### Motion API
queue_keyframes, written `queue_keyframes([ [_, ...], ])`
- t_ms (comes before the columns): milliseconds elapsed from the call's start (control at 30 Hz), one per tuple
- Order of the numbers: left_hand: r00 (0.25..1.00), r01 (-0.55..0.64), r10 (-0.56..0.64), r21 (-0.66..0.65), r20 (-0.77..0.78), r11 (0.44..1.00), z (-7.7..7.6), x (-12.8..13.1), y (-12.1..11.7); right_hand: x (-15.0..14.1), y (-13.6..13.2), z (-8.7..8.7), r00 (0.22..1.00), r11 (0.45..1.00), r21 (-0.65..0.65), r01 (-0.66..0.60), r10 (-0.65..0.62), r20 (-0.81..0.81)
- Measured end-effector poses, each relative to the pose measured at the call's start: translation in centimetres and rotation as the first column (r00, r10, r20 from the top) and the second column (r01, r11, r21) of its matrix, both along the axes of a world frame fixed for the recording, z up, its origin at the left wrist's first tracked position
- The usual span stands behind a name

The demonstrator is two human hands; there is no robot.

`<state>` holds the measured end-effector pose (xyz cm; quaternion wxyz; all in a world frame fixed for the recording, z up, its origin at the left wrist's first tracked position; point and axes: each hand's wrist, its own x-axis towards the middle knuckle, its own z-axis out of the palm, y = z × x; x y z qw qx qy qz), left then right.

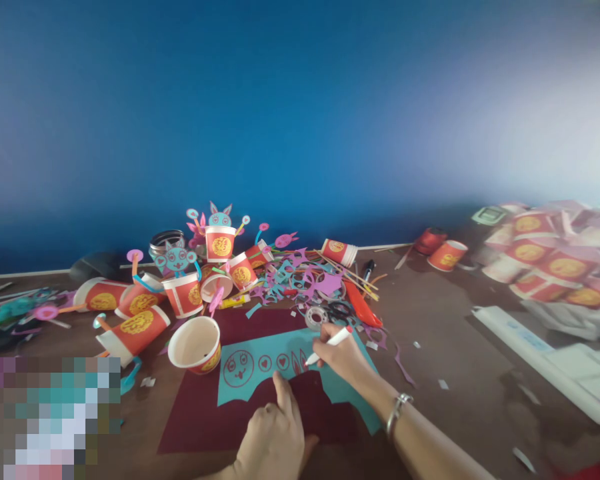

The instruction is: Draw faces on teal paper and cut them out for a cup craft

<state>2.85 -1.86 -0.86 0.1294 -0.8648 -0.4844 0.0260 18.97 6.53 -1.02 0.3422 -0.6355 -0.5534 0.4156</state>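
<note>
My right hand point(337, 353) is closed round a white marker pen point(339, 335) with a red end, its tip near the red-outlined ears on a sheet of blue paper point(341, 381). Left of the ears are a round face and two small circles with hearts, all in red line. The sheet's lower edge is cut in curves, and it lies on dark maroon paper point(195, 420). My left hand point(279, 427) presses the sheet with its outstretched index finger just below the circles; the other fingers are partly curled. A paper cup point(195, 341) stands at the sheet's left corner.
Behind the sheet are a tape roll point(316, 316), scissors point(345, 310), a red cutter point(361, 303) and a heap of paper scraps point(300, 277). Decorated cups point(183, 293) crowd the left. Stacked cups point(563, 257) and a white tool point(540, 360) occupy the right. A blue wall point(300, 120) closes the back.
</note>
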Motion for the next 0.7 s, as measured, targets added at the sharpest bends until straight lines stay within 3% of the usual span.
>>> queue_keyframes([
  [167, 1.000, -0.010, 0.010, -0.011, 0.022, 1.000, 0.19, 0.02, -0.03, 0.07, -0.02, 0.12, 1.000, 0.998, -0.059, 0.002, -0.001, 0.006],
  [400, 1.000, -0.003, 0.003, -0.014, 0.029, 1.000, 0.26, 0.03, -0.02, -0.11, -0.09, 0.41, 0.999, 1.000, 0.010, 0.022, -0.022, -0.048],
  [700, 0.999, 0.008, -0.007, -0.015, 0.035, 1.000, 0.10, 0.06, -0.07, 0.04, 0.07, 0.05, 1.000, 0.998, -0.055, 0.015, -0.016, -0.021],
])
